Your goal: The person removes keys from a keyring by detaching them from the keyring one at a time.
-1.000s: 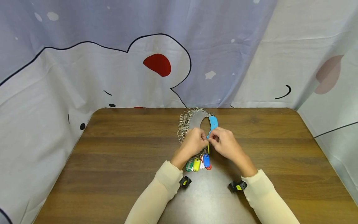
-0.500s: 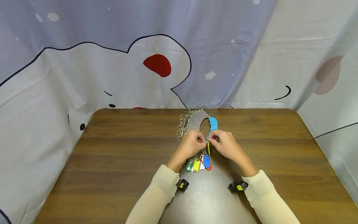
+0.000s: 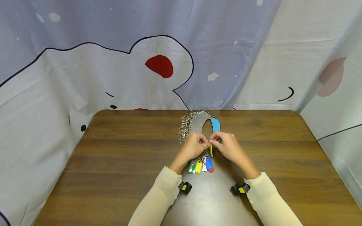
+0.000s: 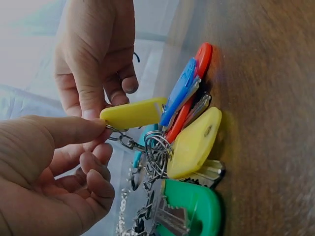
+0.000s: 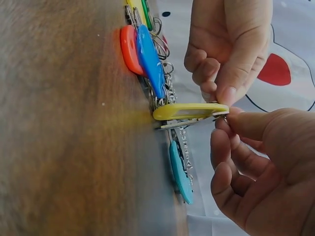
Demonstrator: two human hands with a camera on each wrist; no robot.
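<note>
My left hand (image 3: 194, 144) and right hand (image 3: 226, 144) meet over the lower end of a key holder. Both pinch with thumb and forefinger at the small key ring (image 4: 114, 132) on the end of a yellow key tag (image 4: 133, 114). This tag hangs below the fingertips, and a key (image 5: 183, 124) shows beside it in the right wrist view. The holder is a curved grey metal plate (image 3: 199, 122) lined with many rings and clips, with a blue handle (image 3: 216, 125). Fingertips partly hide the ring being worked on.
Just below the hands lie more tagged keys: a green tag (image 4: 206, 206), another yellow tag (image 4: 197, 142), a blue tag (image 4: 178, 91) and a red tag (image 4: 204, 54). The brown wooden table (image 3: 127, 157) ends at a patterned curtain (image 3: 215, 56) behind.
My left hand has shifted slightly down from where it was a second ago, and the fingertips have come together again. The yellow tag has swung a little; the holder stays put.
</note>
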